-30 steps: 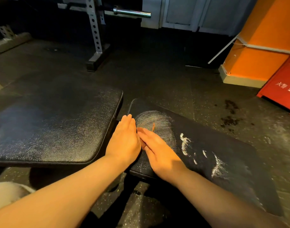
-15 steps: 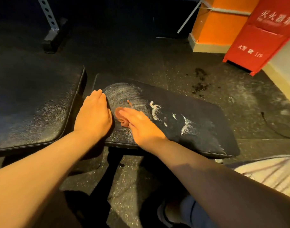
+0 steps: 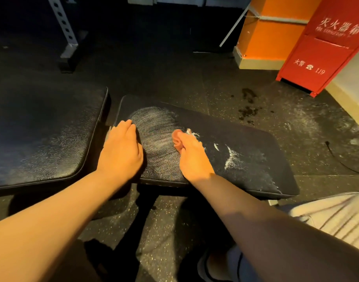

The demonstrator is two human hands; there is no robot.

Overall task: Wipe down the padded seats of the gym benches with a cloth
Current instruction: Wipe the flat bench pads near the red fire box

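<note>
A: Position of the hands?

B: Both on the smaller black bench pad (image 3: 245,139). Left hand (image 3: 121,151) lies palm down at the pad's left end, fingers straight and together, tips near the far left corner. It holds nothing.

A: Right?

B: Right hand (image 3: 192,155) sits mid-pad, toward the near edge, fingers curled over a small pinkish-orange cloth (image 3: 177,139). Only a bunched bit of cloth shows at the fingertips; the rest is under the hand. Cloth is touching the pad surface.

A: Surface condition?

B: Between the two hands, a hazy patch of fine streaks (image 3: 154,127). To the right of the cloth, white smears (image 3: 231,157) running toward the pad's right end, with faint specks along the near right edge.

A: Second pad?

B: Larger black pad (image 3: 44,135) to the left, just beside the smaller one with a narrow gap. Textured, shiny near its right edge. Neither hand touches it.

A: Surroundings?

B: Dark speckled floor (image 3: 174,74), dark stains (image 3: 249,102) past the pad's far edge. Red cabinet (image 3: 325,51) with white lettering, orange column (image 3: 272,31) beside it, a perforated metal upright (image 3: 62,23) far left.
</note>
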